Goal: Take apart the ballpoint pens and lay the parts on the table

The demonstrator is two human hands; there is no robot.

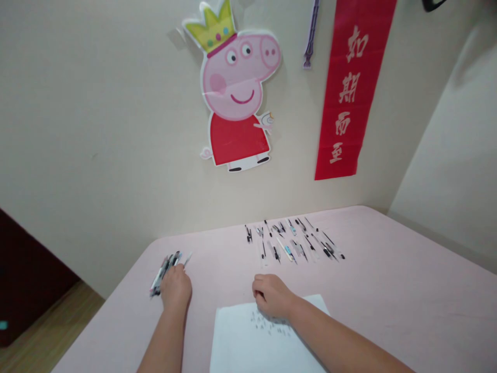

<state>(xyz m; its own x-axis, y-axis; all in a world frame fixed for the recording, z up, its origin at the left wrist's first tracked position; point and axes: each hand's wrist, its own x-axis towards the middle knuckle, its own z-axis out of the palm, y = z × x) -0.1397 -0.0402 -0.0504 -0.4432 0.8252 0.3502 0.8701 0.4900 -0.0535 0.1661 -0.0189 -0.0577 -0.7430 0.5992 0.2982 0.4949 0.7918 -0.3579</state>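
My left hand (176,286) is on the left side of the table, right beside a pile of pens (162,273). Its fingers are closed, and a thin, pale pen (188,259) juts out past the fingertips. My right hand (273,295) is curled in a loose fist over the top edge of a white sheet of paper (248,352). Nothing shows in its fingers. Dark handwritten marks cover the paper just below that hand. Beyond it, pen parts (287,252), caps and refills lie spread in rough rows.
The pink tabletop (388,290) meets a pale wall at the back. A cartoon pig cutout (236,103) and a red banner (349,103) with writing are on the wall. Past the table's left edge, wooden floor (50,326) shows.
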